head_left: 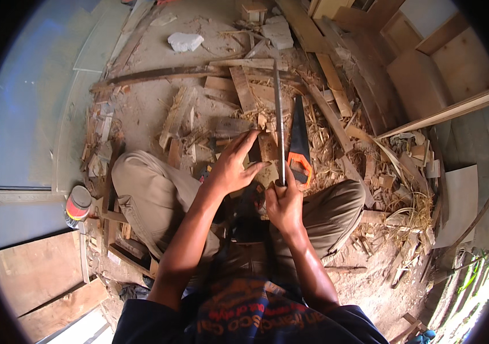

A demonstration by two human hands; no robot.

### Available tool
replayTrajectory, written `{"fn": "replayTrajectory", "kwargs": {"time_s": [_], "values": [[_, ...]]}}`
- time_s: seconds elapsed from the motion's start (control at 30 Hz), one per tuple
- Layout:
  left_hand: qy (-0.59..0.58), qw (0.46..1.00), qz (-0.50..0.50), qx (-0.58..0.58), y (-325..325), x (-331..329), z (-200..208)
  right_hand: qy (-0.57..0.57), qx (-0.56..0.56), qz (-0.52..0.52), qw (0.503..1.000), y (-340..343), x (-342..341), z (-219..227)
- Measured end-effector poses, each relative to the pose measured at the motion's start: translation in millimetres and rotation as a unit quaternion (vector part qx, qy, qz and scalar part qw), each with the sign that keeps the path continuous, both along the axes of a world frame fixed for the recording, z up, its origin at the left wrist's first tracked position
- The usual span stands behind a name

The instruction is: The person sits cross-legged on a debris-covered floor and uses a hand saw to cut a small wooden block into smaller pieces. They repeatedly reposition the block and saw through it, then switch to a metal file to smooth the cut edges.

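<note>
My left hand [234,166] curves around the near side of a short brown wood block [268,147], fingers at its far end and thumb at its near end. In my right hand [285,207], closed around a dark handle, is a machete [279,114] with a long, narrow metal blade seen almost edge-on. The blade points away from me, just right of the block. Beyond my right knee, a handsaw [299,140] with a black blade and orange handle lies beside the machete.
Wood offcuts and shavings [327,135] surround the block. A long dark beam [158,75] crosses the floor ahead, with a white lump [185,42] beyond. A lidded tin [78,202] stands at left. Wooden cabinet parts [428,71] rise at far right.
</note>
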State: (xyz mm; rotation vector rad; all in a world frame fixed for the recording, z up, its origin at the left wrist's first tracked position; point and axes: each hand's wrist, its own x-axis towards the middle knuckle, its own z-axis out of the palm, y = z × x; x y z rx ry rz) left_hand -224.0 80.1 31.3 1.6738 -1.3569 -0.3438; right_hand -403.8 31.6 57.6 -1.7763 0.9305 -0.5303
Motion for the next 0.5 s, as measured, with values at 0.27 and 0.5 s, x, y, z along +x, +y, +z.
{"fn": "replayTrajectory", "kwargs": {"time_s": [0.27, 0.5], "values": [[-0.03, 1.0, -0.008, -0.007, -8.9, 3.3, 21.9, 0.001, 0.004, 0.017, 1.0, -11.3, -3.2, 19.4], [-0.048, 0.999, -0.007, -0.01, -13.7, 1.4, -17.5, 0.003, 0.052, -0.029, 0.998, -14.6, 2.2, 9.3]]}}
